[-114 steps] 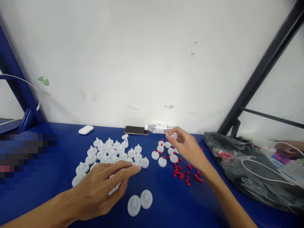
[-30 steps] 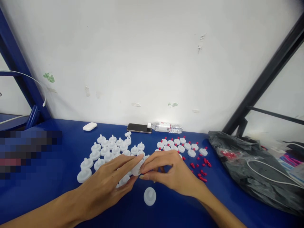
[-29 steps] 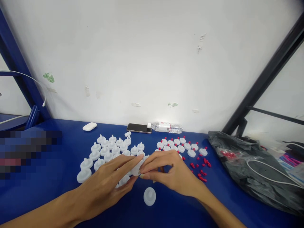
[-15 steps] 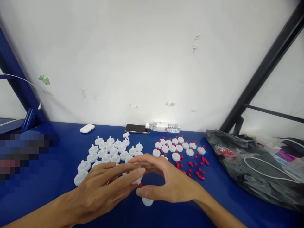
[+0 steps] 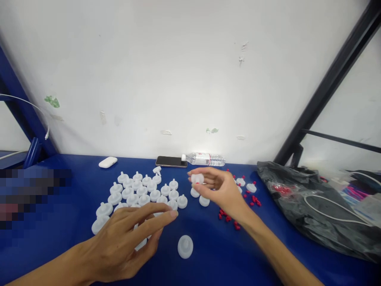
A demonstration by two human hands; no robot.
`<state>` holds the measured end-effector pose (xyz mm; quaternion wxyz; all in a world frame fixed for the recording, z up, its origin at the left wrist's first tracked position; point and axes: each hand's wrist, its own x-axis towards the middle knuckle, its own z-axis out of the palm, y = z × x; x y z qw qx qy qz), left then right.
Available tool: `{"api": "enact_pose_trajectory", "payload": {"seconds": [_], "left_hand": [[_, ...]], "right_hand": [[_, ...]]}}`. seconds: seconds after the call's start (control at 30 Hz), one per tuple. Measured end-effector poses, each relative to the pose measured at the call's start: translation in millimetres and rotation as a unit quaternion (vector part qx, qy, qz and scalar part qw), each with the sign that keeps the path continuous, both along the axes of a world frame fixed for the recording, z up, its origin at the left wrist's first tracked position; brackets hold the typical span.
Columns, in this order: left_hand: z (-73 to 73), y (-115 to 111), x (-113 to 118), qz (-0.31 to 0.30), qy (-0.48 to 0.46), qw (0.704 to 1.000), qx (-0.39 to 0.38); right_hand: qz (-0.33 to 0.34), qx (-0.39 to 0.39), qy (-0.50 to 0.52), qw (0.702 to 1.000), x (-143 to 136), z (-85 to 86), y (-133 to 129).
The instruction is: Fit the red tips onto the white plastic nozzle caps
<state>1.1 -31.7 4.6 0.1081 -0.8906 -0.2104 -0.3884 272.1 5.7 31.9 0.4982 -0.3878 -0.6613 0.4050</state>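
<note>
Between the thumb and fingers of my right hand (image 5: 222, 190) is a white round cap (image 5: 197, 178), with a bit of red at its lower edge. This hand is over the red-tipped caps on the right and covers many of them. My left hand (image 5: 131, 234) is open, its fingers stretched and apart, above the near part of a group of plain white nozzle caps (image 5: 154, 195); it hides some of them. A single white cap (image 5: 185, 246) lies on the blue table to the right of my left hand.
Red small tips (image 5: 228, 217) lie scattered by my right forearm. At the wall are a phone (image 5: 171, 161), a water bottle (image 5: 205, 159) and a white earphone case (image 5: 107, 162). A dark plastic bag (image 5: 315, 218) with a white cable covers the right side.
My right hand has moved away from my left, up and to the right, carrying the white cap to the red-tipped caps. The left hand has stayed nearly in place, its fingers now apart.
</note>
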Motion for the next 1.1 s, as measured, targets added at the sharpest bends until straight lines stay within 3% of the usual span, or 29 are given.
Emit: {"api": "enact_pose_trajectory", "payload": {"seconds": [0.23,0.37,0.57,0.73,0.93,1.1], "left_hand": [[-1.7,0,-1,-0.002,0.007,1.000,-0.007],[-2.8,1,-2,-0.003,0.013,1.000,-0.008],[-4.0,2,-3,-0.003,0.024,1.000,-0.016],[-3.8,2,-3,-0.005,0.030,0.999,-0.016],[-7.6,4,-2,-0.001,0.021,1.000,-0.018],[-8.7,5,-2,-0.002,0.022,1.000,-0.022]], "right_hand": [[-0.124,0.028,-0.001,0.992,26,8.2,12],[-0.164,0.064,-0.085,0.981,29,12.4,11],[-0.259,0.068,-0.272,0.925,48,18.1,18],[-0.326,0.049,-0.401,0.855,71,17.2,24],[-0.328,-0.038,-0.535,0.778,85,11.8,22],[-0.292,-0.074,-0.580,0.757,88,7.6,23]]}}
